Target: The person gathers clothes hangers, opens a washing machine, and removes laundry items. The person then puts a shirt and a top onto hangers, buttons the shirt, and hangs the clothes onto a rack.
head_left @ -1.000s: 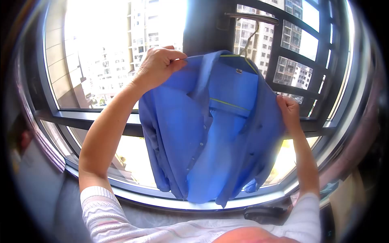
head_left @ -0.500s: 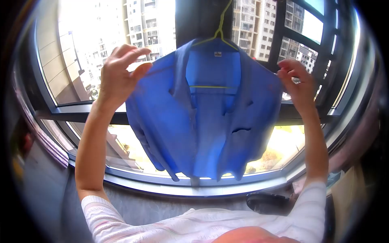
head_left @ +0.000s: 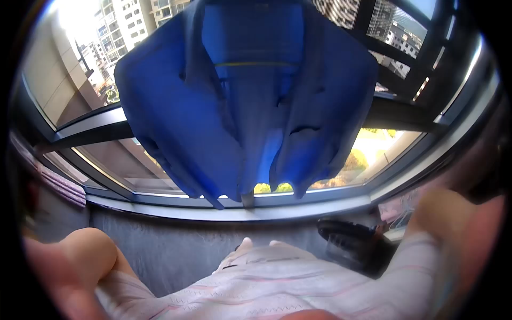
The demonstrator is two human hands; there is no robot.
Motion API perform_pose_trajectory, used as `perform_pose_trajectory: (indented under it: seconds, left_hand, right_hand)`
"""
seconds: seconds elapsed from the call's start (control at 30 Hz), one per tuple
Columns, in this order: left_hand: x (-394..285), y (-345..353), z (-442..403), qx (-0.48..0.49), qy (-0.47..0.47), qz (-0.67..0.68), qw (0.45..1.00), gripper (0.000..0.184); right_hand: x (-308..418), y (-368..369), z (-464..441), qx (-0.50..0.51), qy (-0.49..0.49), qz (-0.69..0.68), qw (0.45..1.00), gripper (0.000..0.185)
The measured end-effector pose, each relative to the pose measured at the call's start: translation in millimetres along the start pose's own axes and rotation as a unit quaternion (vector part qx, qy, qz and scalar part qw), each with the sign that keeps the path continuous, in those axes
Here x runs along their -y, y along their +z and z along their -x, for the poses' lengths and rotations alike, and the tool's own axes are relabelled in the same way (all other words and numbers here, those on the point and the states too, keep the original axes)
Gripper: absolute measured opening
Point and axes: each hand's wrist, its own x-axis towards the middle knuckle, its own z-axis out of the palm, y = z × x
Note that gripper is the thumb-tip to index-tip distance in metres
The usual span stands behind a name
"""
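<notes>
Behind everything, from nine o'clock over twelve to three, I have the big window point(head_left: 410, 114), its dark frame crossing daylight and tower blocks. Below it, grey floor point(head_left: 192, 240) shows. The blue shirt point(head_left: 181, 101) spreads before the glass at twelve o'clock, front open and facing my camera; its length runs from twelve towards six, its shoulders reach out towards ten and two, and its hem sits above the sill. At six is the person's white top point(head_left: 256, 277). The left arm point(head_left: 88, 248) bends at eight, the right arm point(head_left: 442, 210) at four, both well apart from the cloth. From either elbow the shirt lies up and inward, and neither looks plainly nearer. Between four and five I see a dark object point(head_left: 346, 237), too murky to name. Inside the shirt, a thin yellow bar point(head_left: 256, 64) lies crosswise.

Neither the left hand nor the right hand is in my view, so I cannot tell their grip. The upper edge cuts off the collar and whatever bears it; both forearms blur.
</notes>
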Motion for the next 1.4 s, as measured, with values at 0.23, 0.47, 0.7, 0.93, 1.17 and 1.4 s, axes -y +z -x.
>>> perform_pose_trajectory:
  seconds: [0.23,0.47,0.7,0.93,1.17,1.4]
  left_hand:
    - [17,8,11,0.008,-0.049,-0.009,0.999,0.028]
    - [7,27,17,0.013,-0.066,-0.024,0.997,0.026]
    - [20,30,-13,-0.011,-0.056,-0.048,0.997,0.025]
    - [19,33,-20,-0.102,-0.011,-0.086,0.991,0.024]
    - [31,120,-38,-0.354,-0.078,0.115,0.925,0.023]
    - [80,267,-100,-0.321,-0.349,0.477,0.74,0.019]
  right_hand:
    - [-52,9,13,0.026,0.105,-0.015,0.994,0.029]
    - [-55,26,33,0.017,0.119,-0.061,0.991,0.028]
    - [-39,15,24,0.015,0.033,-0.039,0.999,0.027]
    - [-29,14,18,0.005,0.007,-0.05,0.999,0.027]
    - [-38,34,38,-0.081,0.13,-0.088,0.984,0.026]
    - [-91,140,71,-0.008,0.363,-0.067,0.929,0.03]
